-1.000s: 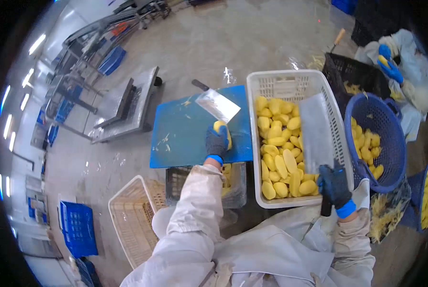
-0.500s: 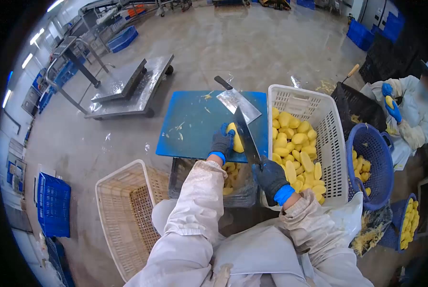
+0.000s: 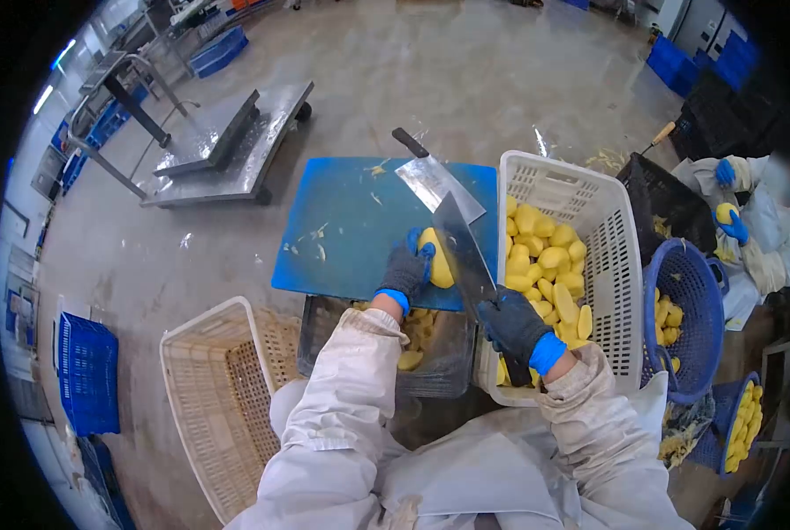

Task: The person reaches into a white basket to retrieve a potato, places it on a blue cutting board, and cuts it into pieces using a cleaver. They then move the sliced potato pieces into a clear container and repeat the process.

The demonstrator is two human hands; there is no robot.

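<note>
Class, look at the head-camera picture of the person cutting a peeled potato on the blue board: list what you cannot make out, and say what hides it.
- Head view: the potato is partly covered by the left hand.
- The cleaver handle is hidden inside the right hand; whether its edge has entered the potato cannot be told.
- The dark crate under the cutting board is partly hidden by board and sleeve.
- The co-worker is blurred and cut off by the lens edge.

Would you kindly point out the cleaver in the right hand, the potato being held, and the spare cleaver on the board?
cleaver (image 3: 462, 247), head view, blade middle
potato (image 3: 437, 258), head view, peeled side
spare cleaver (image 3: 437, 183), head view, blade face
</note>
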